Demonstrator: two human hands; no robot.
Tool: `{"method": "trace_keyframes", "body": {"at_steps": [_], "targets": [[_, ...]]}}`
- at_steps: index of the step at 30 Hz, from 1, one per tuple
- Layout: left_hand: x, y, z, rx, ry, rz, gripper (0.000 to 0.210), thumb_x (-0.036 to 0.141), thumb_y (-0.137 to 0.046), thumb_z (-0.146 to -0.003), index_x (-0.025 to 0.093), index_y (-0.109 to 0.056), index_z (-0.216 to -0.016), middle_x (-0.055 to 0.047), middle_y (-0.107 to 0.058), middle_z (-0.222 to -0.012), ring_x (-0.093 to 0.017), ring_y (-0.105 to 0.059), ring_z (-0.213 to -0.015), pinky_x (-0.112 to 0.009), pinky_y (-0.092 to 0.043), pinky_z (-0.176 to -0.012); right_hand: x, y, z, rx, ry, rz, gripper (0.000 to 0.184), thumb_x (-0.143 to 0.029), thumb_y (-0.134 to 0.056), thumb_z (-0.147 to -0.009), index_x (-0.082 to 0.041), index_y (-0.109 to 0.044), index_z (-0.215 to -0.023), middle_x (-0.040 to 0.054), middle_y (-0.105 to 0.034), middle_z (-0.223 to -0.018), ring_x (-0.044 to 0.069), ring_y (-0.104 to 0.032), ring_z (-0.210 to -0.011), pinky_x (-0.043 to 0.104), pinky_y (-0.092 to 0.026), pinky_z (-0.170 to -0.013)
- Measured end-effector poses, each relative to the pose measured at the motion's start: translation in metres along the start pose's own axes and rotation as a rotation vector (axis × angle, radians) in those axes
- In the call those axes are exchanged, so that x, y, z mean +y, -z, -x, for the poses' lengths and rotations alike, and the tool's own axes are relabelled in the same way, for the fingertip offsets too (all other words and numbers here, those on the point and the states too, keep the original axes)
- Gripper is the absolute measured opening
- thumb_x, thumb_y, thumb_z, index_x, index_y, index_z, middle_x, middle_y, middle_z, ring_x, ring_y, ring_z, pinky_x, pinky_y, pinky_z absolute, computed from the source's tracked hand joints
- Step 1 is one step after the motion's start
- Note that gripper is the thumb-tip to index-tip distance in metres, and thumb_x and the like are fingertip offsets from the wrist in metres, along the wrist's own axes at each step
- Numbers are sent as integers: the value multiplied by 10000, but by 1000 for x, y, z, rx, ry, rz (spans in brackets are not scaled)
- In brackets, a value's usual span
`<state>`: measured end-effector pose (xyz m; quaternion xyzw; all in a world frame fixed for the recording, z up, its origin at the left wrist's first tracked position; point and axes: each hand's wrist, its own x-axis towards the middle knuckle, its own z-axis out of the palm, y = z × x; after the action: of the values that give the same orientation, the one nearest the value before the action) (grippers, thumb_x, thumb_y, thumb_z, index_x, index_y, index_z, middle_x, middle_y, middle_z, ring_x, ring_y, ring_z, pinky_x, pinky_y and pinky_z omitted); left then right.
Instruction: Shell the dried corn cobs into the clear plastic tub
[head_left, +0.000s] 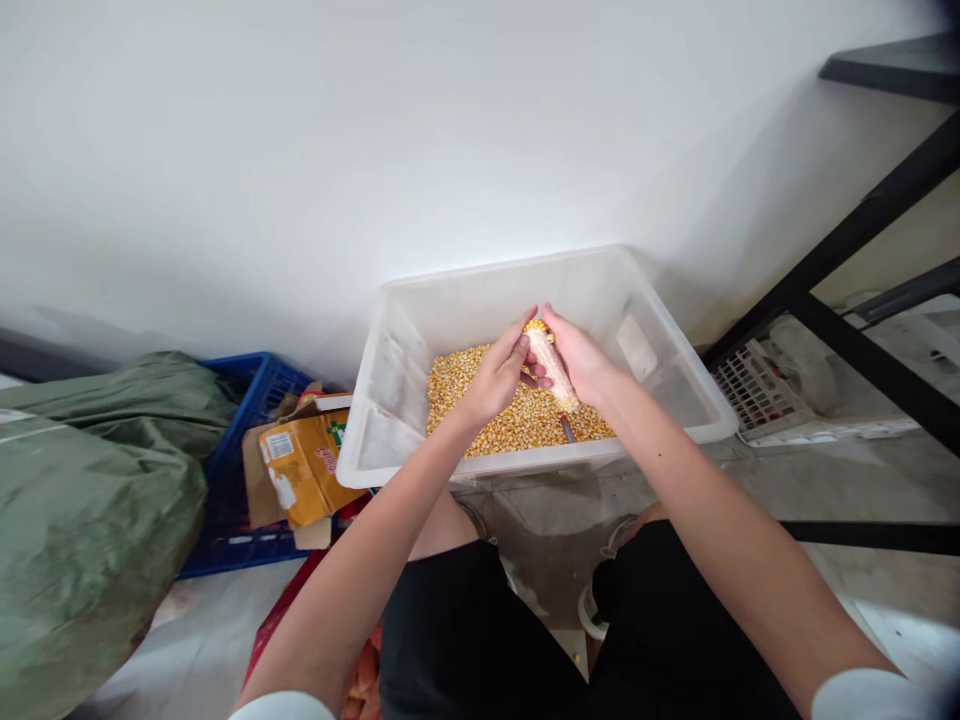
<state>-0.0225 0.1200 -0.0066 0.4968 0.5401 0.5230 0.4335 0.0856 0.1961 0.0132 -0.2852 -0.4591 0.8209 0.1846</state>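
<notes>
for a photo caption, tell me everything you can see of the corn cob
The corn cob is long and roughly cylindrical, its pale, dry-looking surface mostly stripped. Yellow kernels remain around its far end. It slants in the picture, its near end toward the lower right, above the loose kernels in the translucent bin. The left grip and right grip hold it from either side. Whether its near end touches anything below is unclear.

Bin [499, 285] smooth plastic; kernels [517, 430] glossy; cob [549, 370] rough (carton [304, 468] cardboard, crate [232, 505] plastic).
</notes>
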Motion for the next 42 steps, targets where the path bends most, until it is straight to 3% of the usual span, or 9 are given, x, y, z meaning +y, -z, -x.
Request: {"method": "trace_keyframes", "body": {"at_steps": [6, 12, 15, 18, 28, 36, 42], "targets": [[3, 5, -4, 111, -40, -97, 480, 323, -377, -946, 170, -530, -1374, -46, -626, -840, -127, -602, -698, -270, -538, -657, 2, -1, -1, 104, 16, 82, 496, -664, -461, -907, -212, -577, -737, 25, -588, -636, 129, -488, -474, 258, -357, -406], [4, 7, -2, 188, -147, -220, 491, 418, -559, -909, 144, -587, -1314, -131, -693, -1092, -149, -641, -810, -272, -547, -713, 5, 1, -3, 158, 78, 94, 419, -623, -447, -930, -234, -567, -830, -3, -559, -613, 149, -543, -521, 261, -420, -451], [4, 5, -2, 202, -161, -165, 512, 476, -546, -922, 153, -588, -1317, -140, -681, -1146, -166, -644, -874, -270, -563, -698, 6, 2, -4, 120, 118, 76, 336, -529, -461, -946, -229, -566, -834, -4, -568, -641, 142, -544, -541, 255, -427, -468], [3, 4, -3, 171, -145, -96, 527, 504, -522, -934, 172, -575, -1340, -112, -694, -1063, -151, -638, -808, -269, -574, -661, 6, 1, -4, 129, 135, 101, 242, -433, -507, -927, -224, -563, -819, -12, -559, -643, 130, -513, -521, 248, -408, -459], [-2, 7, -2, 8, -80, -91, 525, 431, -423, -992, 265, -413, -1490, -74, -666, -1012, -128, -645, -798, -258, -573, -701, 6, 0, -2, 178, 242, 186, 277, -390, -423, -938, -222, -502, -732, -21, -503, -597, 114, -432, -439, 243, -304, -380], [6, 5, 0, 84, -40, -63, 509, 431, -380, -994, 233, -471, -1453, -86, -651, -1006, -152, -601, -879, -264, -583, -707, 8, 0, -5, 190, 268, 191, 292, -425, -461, -930, -219, -521, -733, -10, -529, -649, 119, -469, -501, 245, -349, -426], [5, 5, -2, 133, -68, -50, 529, 490, -426, -980, 215, -513, -1423, -64, -644, -910, -120, -583, -756, -248, -574, -666, 15, 0, -9, 170, 313, 249, 284, -463, -443, -951, -231, -554, -829, -1, -547, -688, 134, -509, -542, 244, -367, -442]]}}
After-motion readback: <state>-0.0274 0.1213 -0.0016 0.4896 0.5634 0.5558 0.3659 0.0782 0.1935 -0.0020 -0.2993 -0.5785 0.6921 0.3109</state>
